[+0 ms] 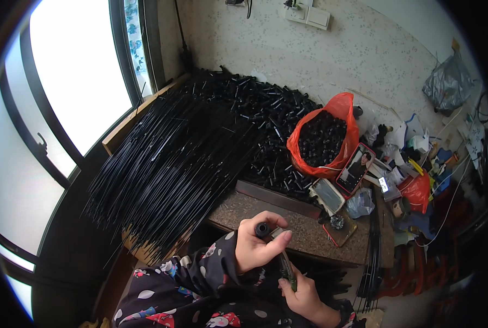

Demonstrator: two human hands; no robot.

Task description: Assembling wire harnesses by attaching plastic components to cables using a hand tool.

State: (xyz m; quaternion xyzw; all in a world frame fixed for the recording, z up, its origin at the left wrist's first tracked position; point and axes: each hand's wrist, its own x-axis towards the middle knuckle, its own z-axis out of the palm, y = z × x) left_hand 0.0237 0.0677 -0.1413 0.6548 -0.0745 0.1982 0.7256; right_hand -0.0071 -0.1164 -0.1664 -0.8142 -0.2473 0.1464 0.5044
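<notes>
In front of my body, my left hand is closed around a short black tube, whose round hollow end points up at me. Its thumb and forefinger meet near a slim, slightly curved tool that reaches up from below. Lower and to the right, my right hand grips this tool's dark green end; its exact kind is unclear. Just beyond both hands is the front of the speckled brown tabletop. A heap of short black tubes covers the table's far part.
Long thin black rods lie in a wide bundle at the left. A red plastic bag holds small black parts. A dark bar borders the heap. Right of it are a lit phone, a clear-lidded box and mixed clutter.
</notes>
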